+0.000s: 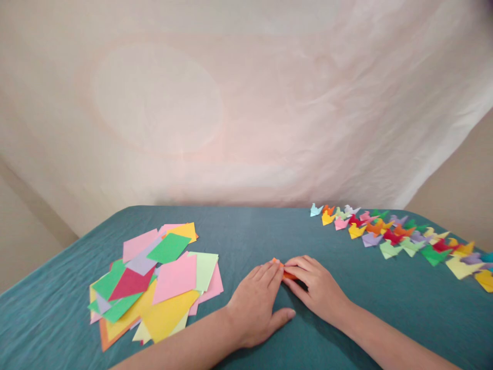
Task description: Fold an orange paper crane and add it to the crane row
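- The left forearm (185, 345) is seen nearest to the camera, and the right forearm (381, 336) is seen to the right of it; both are extended inward from the bottom edge.
- The left hand (256, 303) is laid palm down, with its fingers together and its thumb spread to the right; its grip is relaxed and flat, and an orange paper (289, 276) is touched by the fingertips.
- By the right hand (318, 288), the same paper is held from the other side: its grip is closed lightly, with the paper pinched between the thumb and the fingers.
- The orange paper is placed on the tabletop (246, 231), between the two hands; it is mostly covered by the fingers, so its exact shape cannot be told.
- The tabletop is covered by a dark blue-green cloth (38, 308).
- To the left of the left hand, many flat paper sheets (175, 280) are spread in an overlapping pile; pink, yellow, green, red, purple and orange are seen.
- At the far right, small folded paper birds (393, 237) of mixed colours are arranged in slanting rows.
- Behind the tabletop, a pale curtain (246, 103) is hung, wrinkled towards the right.
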Demonstrator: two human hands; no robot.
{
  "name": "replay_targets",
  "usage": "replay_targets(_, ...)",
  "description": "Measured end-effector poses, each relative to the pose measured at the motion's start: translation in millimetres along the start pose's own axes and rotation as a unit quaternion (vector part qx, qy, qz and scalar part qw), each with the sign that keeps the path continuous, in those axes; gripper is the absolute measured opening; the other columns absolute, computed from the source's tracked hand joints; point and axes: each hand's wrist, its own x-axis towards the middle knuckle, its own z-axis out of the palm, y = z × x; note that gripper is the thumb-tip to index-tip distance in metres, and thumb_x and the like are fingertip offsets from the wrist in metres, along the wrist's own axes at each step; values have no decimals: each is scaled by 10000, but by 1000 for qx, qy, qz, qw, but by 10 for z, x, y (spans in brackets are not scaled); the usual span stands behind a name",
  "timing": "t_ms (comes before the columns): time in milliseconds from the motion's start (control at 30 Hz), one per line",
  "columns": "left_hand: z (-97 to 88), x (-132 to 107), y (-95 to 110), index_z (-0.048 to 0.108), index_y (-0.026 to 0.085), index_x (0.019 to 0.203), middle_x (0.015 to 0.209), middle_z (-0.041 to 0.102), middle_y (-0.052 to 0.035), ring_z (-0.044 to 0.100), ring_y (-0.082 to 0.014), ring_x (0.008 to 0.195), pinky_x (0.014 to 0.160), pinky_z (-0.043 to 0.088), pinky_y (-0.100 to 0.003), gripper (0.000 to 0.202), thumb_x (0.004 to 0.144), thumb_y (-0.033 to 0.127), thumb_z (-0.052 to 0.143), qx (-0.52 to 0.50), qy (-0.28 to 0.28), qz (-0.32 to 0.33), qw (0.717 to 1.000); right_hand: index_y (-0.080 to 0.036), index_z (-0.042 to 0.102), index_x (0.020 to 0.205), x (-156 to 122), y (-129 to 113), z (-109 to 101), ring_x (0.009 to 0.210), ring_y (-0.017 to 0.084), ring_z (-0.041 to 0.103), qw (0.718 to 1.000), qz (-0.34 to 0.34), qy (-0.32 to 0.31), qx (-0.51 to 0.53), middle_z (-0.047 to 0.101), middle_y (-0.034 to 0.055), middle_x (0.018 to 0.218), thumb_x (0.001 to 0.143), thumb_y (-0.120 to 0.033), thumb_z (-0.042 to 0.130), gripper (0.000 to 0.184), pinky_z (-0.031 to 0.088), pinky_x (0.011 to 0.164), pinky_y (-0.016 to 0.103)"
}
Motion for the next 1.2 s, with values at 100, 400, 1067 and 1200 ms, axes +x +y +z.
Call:
replay_targets(100, 1, 4, -17, 205, 139, 1406, 1463, 226, -103, 198, -242, 1343, 1090, 198, -382, 675, 888, 567, 271, 5, -2, 4, 1000, -214, 620, 963, -2, 2, -1, 871, 185, 540, 1000, -1, 2, -3, 616, 48, 959, 877, -229, 491, 156, 442, 780, 343)
replay_targets(400, -85, 45, -134, 299, 164, 1370, 1430, 314, -83, 291, -233, 1306, 1068, 236, -377, 618, 898, 559, 255, 19, -7, 4, 1000, -221, 625, 1002, 1, 29, 21, 873, 185, 533, 1000, -4, -3, -11, 611, 47, 958, 878, -232, 488, 185, 440, 784, 345)
replay_targets(1067, -115, 35, -297, 238, 207, 1395, 1434, 311, -58, 259, -241, 1313, 1056, 213, -388, 633, 890, 588, 235, 63, -22, 61, 996, -196, 560, 1149, -110, -55, -51, 1027, 212, 496, 993, -80, -22, -85, 595, 85, 1089, 872, -165, 452, 299, 424, 856, 387)
replay_targets(1200, -105, 38, -304, 238, 212, 1393, 1436, 307, -56, 257, -241, 1313, 1054, 208, -385, 638, 886, 600, 223, 69, -22, 64, 995, -207, 538, 1188, -95, -78, -85, 1041, 222, 487, 989, -88, -46, -108, 588, 91, 1093, 880, -176, 450, 322, 414, 862, 397)
